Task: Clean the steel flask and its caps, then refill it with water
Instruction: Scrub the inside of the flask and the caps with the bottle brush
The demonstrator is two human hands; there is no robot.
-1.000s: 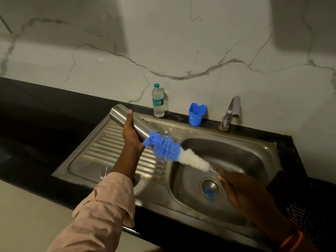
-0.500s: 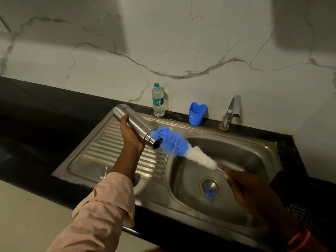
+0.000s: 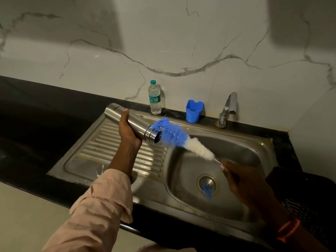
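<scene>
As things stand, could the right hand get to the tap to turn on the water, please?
Probably not at once: the right hand grips the bottle brush, so it would need to set that down. The path over the sink to the tap looks unobstructed.

Left hand point(image 3: 127, 130) raised on a pink-sleeved forearm, fingers wrapped round a steel flask point(image 3: 131, 122), right hand point(image 3: 241, 180) lower, gripping a bottle brush point(image 3: 180, 139) handle
</scene>
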